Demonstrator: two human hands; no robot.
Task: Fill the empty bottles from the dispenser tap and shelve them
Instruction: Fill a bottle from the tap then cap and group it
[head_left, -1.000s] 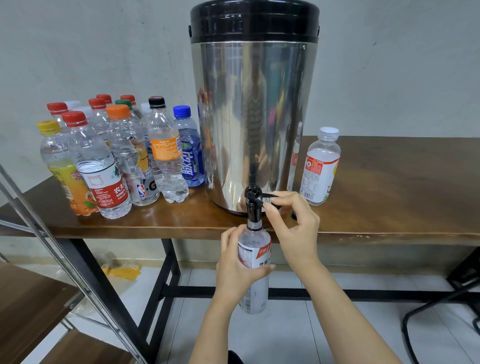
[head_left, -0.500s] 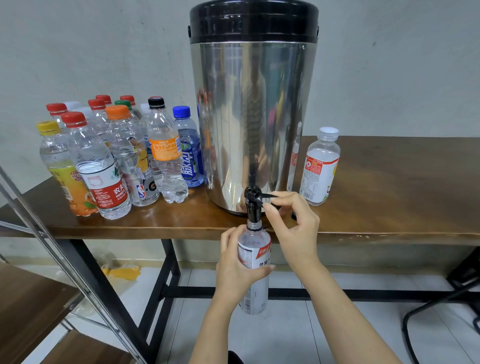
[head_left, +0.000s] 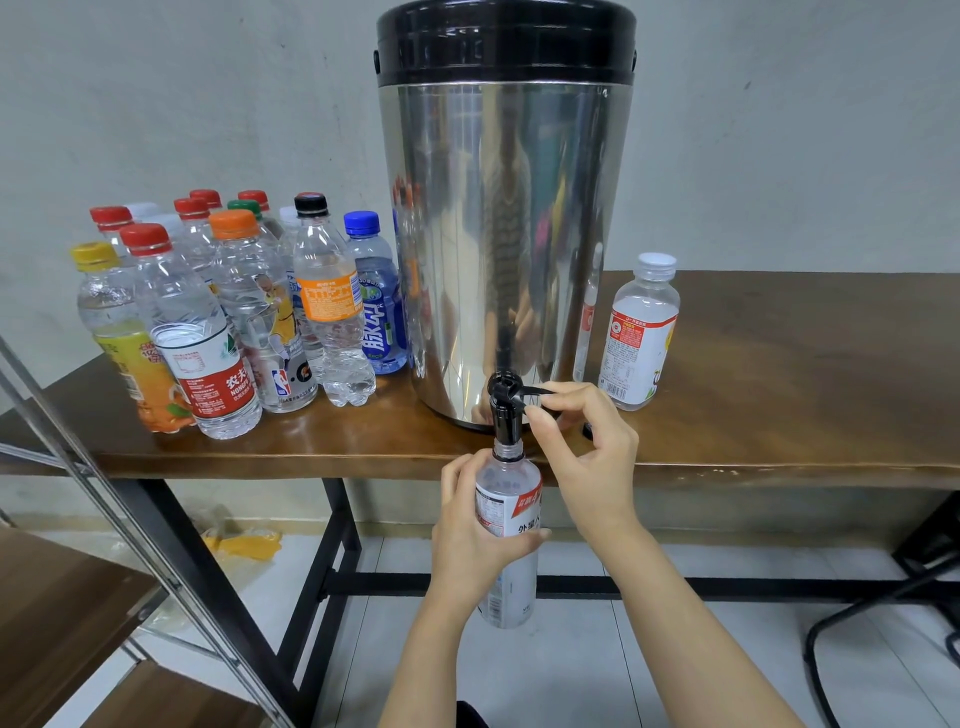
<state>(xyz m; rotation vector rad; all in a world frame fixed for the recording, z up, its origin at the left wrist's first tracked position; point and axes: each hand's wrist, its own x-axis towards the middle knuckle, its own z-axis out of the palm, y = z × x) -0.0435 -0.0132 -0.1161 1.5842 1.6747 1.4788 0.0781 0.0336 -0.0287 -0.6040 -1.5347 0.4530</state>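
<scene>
A small clear plastic bottle (head_left: 517, 592) with a white and red label hangs upright below the front edge of a wooden table (head_left: 779, 395). Its open neck is pushed up around the black tap (head_left: 505, 415) of a drinks dispenser. The left hand (head_left: 470, 535) wraps around the bottle's middle, fingers behind and thumb across the label. The label and the hand hide how much water is inside.

The right hand (head_left: 587, 447) pinches the tap's thin black lever (head_left: 527, 391) between thumb and forefinger, with the other fingers curled loosely below it.

The dispenser (head_left: 506, 234) is a tall, shiny steel cylinder with a black lid (head_left: 506, 41). It stands at the table's front edge, so the tap overhangs the floor.

Just to the right of the dispenser stands a short bottle with a white cap (head_left: 641, 338), upright and closed. How full it is cannot be told.

To the left stands a tight cluster of capped bottles (head_left: 234, 322), upright and touching one another. Their caps are red, orange, yellow, green, black, blue and white, and those with clear walls appear empty.

At lower left, a slanted metal rack post (head_left: 130, 519) crosses the view in front of the table leg, with a brown wooden shelf (head_left: 52, 603) behind it. A crumpled yellow wrapper (head_left: 244, 545) lies on the tiled floor under the table. A black chair base (head_left: 883, 613) shows at lower right.
</scene>
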